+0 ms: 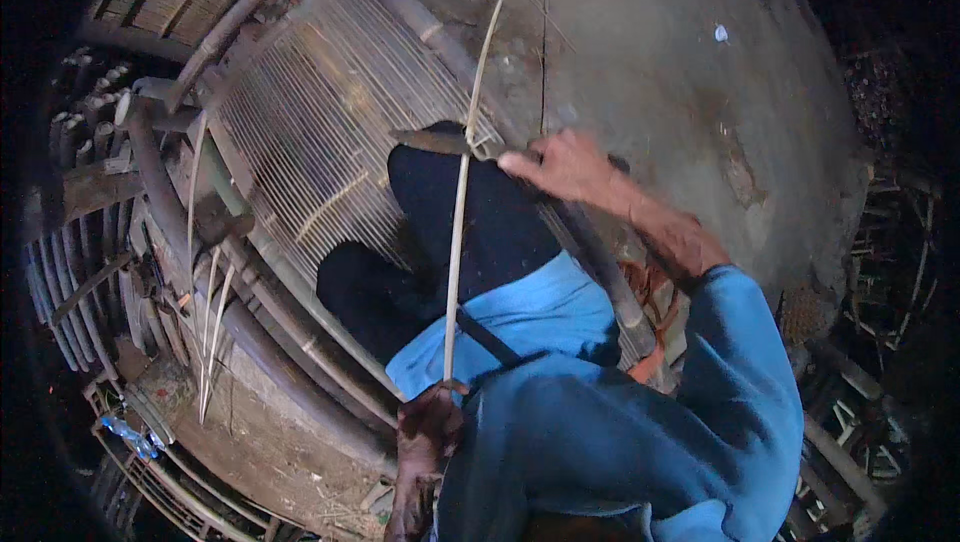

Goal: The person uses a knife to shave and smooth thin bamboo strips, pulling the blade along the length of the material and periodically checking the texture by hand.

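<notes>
A long pale bamboo strip (pixel 458 242) runs from near my waist up past my knees, its far end frayed. My left hand (pixel 430 422) is closed around its near end. Beyond my knee, my right hand (pixel 565 170) is closed at the end of a knife, thumb stretched toward the strip; the handle is mostly hidden. The knife's dull, curved blade (pixel 428 141) points left and meets the strip, where a small curl of fibre stands out. Whether the blade passes over or under the strip, I cannot tell.
I sit on a slatted bamboo bench (pixel 300 92) with thick pole edges. More pale strips (pixel 212 332) lean at the left, near stacked poles (pixel 70 262). Concrete floor (pixel 660 62) stretches right, with a white scrap (pixel 721 33) on it. Orange-red material (pixel 655 322) lies beside the bench.
</notes>
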`<state>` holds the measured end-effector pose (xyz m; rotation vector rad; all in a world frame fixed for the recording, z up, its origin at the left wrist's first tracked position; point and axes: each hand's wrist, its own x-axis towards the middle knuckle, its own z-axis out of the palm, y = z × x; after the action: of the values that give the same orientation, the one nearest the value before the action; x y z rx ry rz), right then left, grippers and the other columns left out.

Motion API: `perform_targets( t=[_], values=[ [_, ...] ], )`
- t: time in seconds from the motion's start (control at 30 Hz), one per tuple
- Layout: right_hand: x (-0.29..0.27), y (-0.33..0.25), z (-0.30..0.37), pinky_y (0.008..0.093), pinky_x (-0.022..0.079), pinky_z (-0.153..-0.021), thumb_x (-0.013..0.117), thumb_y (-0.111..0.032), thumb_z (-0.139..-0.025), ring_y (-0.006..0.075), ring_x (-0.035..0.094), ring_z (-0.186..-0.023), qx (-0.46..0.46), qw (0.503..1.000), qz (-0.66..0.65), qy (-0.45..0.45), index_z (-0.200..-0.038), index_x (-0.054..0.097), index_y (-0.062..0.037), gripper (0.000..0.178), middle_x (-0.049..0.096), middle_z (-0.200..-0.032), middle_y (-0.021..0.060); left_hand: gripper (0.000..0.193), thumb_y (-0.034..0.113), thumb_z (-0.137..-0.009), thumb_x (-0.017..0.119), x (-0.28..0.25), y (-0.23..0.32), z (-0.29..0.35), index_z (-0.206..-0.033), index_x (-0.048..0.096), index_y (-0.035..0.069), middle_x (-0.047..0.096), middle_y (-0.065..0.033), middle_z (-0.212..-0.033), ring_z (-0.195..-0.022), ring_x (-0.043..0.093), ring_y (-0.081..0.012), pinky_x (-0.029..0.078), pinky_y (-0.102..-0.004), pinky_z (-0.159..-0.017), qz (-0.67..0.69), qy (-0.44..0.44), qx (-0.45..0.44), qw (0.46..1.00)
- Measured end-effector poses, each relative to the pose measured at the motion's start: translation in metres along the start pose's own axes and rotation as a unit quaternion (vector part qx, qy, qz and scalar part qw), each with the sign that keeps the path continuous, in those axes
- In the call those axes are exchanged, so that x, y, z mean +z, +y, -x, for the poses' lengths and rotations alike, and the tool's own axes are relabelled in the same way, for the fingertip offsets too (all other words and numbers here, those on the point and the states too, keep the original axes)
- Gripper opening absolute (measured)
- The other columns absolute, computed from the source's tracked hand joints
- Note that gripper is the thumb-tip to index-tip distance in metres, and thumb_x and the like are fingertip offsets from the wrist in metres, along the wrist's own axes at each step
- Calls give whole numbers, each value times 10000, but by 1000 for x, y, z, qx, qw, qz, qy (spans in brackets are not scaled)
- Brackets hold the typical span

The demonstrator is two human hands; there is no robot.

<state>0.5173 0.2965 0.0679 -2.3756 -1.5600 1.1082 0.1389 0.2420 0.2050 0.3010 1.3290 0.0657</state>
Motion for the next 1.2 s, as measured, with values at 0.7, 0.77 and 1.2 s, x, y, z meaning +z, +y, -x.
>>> perform_targets(
  t=[0.7, 0.77, 1.2],
  values=[
    [1, 1, -10, 499, 540, -741, 442, -789, -881, 428, 690, -784, -38, 999, 8, 10, -842, 738, -18, 826, 678, -754, 257, 291, 231, -1028, 558, -7, -9, 23, -1059, 677, -32, 377, 92, -543, -452, 312, -17, 204, -238, -434, -49, 34, 9, 998],
    [-9, 4, -15, 500, 537, -733, 442, -798, -874, 425, 690, -774, -97, 993, 64, 38, -824, 732, -10, 841, 673, -732, 249, 288, 224, -1027, 557, -30, -25, 11, -1074, 678, -33, 383, 91, -547, -451, 311, -18, 205, -234, -435, -54, 13, 74, 996],
    [-17, 51, -44, 485, 391, -593, 441, -784, -905, 208, 432, -593, 92, 981, -162, 60, -626, 536, 39, 875, 434, -546, 104, 530, 415, -1017, 497, -101, -33, -21, -1301, 573, -26, 409, 24, -501, -373, 356, -80, 282, -243, -334, 107, -86, -315, 939]
  ],
)
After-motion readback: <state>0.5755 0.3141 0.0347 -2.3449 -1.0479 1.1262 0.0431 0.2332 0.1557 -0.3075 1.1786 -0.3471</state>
